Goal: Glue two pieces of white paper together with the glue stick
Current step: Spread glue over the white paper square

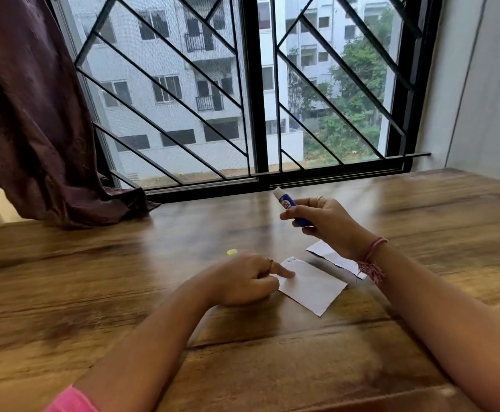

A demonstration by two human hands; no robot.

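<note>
A small white paper (311, 288) lies flat on the wooden table (123, 278). My left hand (240, 281) rests at its left corner, the index finger stretched out and pressing down on the sheet, the other fingers curled. A second white paper (327, 256) lies just behind, partly hidden under my right wrist. My right hand (329, 223) hovers above the table and grips a blue glue stick (290, 205), whose white tip points up and to the left. A small yellow cap (231, 251) lies on the table beyond my left hand.
A barred window (251, 93) runs along the table's far edge. A dark purple curtain (28, 114) hangs at the left and drapes onto the tabletop. A white wall (481, 99) stands at the right.
</note>
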